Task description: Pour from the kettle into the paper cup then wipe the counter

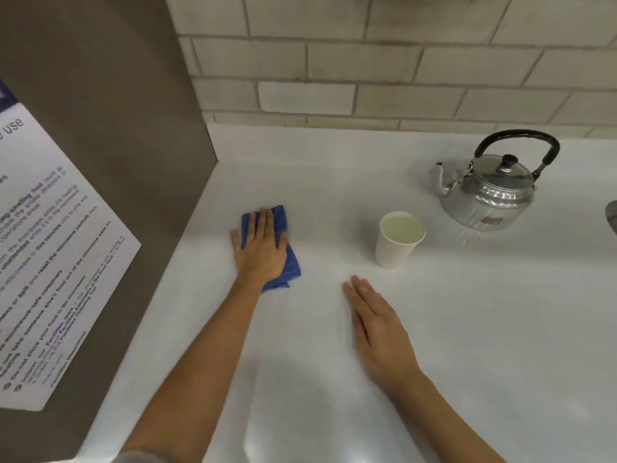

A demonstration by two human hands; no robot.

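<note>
A silver kettle (489,192) with a black handle stands upright at the back right of the white counter (467,329), spout pointing left. In front of it and to its left stands a white paper cup (397,240) holding liquid. My left hand (262,247) lies flat, fingers extended, pressing on a folded blue cloth (287,259) on the counter's left part. My right hand (377,325) rests flat on the counter with nothing in it, fingers together, just in front of the cup and apart from it.
A brown panel (110,135) with a printed notice (43,255) walls off the left side. A tiled wall (367,61) runs along the back. A grey object (612,213) shows at the right edge.
</note>
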